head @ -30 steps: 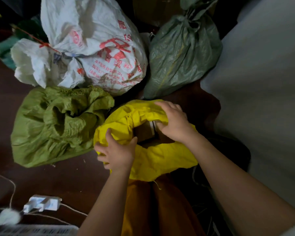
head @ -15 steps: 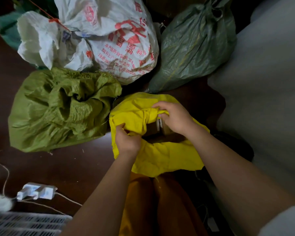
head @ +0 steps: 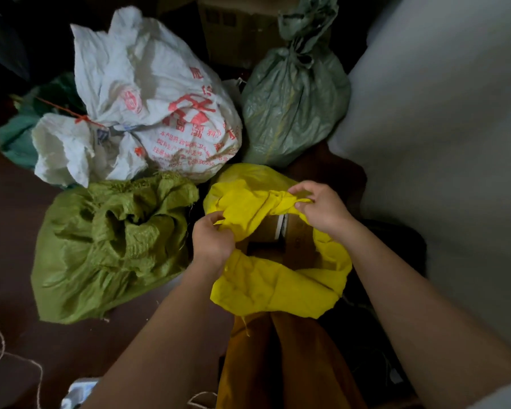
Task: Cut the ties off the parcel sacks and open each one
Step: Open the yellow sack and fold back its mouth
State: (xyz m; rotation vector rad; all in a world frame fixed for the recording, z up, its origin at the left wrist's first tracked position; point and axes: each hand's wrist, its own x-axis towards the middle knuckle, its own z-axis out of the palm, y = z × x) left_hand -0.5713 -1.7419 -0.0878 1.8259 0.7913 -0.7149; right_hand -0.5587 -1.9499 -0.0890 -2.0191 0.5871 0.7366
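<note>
Grey surface (head: 443,149): a pale, plain expanse that fills the right side of the view, from the top edge down past the right forearm.
Floor (head: 9,237): dark reddish brown, with thin pale cord looping along the lower left edge.
White sack (head: 157,93): crumpled woven material with red printed characters, behind the olive sack; its gathered mouth points left and a red string crosses it.
Olive green sack (head: 101,249): on the floor just left of the yellow sack, heavily wrinkled, its top folded in on itself.
Grey-green sack (head: 292,98): upright at the back, its neck gathered and twisted shut at the top.
Yellow sack (head: 266,287): bright yellow cloth-like material, in the centre foreground just in front of the person, touching the olive sack on its left. Its mouth stands open in a ring, the near rim slumped toward the person, the far rim bunched into a twist.
Cardboard box (head: 295,240): brown, visible inside the yellow sack's mouth, with a white strip along one edge.
Right hand (head: 322,211): pinches the twisted far rim of the yellow sack between thumb and fingers.
Left hand (head: 213,240): fingers curled round the left rim of the same sack; the two hands are apart, one on each side of the opening.
</note>
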